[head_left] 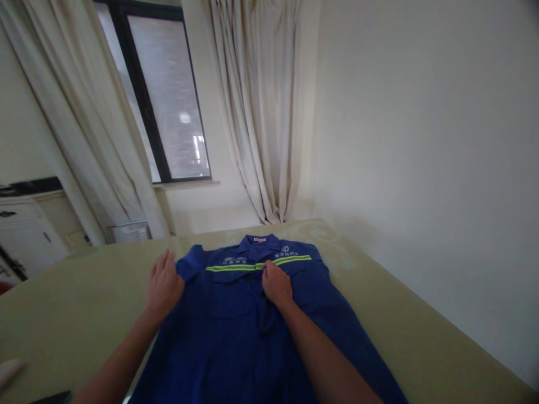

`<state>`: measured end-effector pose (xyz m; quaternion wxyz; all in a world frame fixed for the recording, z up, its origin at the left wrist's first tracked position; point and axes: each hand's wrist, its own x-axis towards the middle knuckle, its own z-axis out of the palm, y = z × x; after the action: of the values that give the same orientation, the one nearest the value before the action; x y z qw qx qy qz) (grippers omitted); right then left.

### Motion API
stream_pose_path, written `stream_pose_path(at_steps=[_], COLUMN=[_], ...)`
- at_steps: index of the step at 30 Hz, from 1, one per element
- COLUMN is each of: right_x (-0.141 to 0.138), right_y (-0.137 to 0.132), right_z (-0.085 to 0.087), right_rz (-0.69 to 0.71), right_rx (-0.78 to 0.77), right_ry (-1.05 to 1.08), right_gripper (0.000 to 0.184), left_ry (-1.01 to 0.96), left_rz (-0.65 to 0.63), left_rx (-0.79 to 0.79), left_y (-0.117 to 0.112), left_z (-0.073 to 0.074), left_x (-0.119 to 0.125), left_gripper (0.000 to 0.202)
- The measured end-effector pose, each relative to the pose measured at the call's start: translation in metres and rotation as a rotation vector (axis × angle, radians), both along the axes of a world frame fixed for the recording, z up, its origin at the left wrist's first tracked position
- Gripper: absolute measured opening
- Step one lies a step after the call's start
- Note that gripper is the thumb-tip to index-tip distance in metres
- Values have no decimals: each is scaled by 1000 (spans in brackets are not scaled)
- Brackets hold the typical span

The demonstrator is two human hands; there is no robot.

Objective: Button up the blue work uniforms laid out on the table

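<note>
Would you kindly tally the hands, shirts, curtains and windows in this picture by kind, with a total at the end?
Left hand and right hand: 2 hands
Shirt: 1
Left curtain and right curtain: 2 curtains
Window: 1
Total: 6

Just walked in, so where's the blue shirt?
In the head view, the blue shirt lies low centre on the green surface, the right hand on its front and the left hand beside its picture-left sleeve.
</note>
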<state>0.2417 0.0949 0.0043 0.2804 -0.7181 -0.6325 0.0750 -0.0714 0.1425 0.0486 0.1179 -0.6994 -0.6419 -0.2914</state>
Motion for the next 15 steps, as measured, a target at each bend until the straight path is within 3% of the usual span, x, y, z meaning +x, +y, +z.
stream_pose_path(at_steps=[2, 6, 8, 10, 15], right_x=[1, 4, 6, 8, 11], right_y=[0, -1, 1, 4, 20], right_z=[1, 1, 1, 0, 2], right_rz=[-5, -46, -68, -78, -23], right_rx=[1, 7, 11, 12, 11], right_ry=[10, 8, -1, -9, -3], right_gripper=[24, 31, 32, 31, 28], left_ry=[60, 129, 136, 120, 163], left_rz=[-130, -582, -728, -743, -611], left_rx=[-41, -360, -447, -474, -469], left_y=[-15, -53, -68, -76, -78], left_z=[-7, -26, -37, -45, -51], left_x=[33, 112, 140, 156, 168], left_gripper=[58, 46, 48, 53, 58])
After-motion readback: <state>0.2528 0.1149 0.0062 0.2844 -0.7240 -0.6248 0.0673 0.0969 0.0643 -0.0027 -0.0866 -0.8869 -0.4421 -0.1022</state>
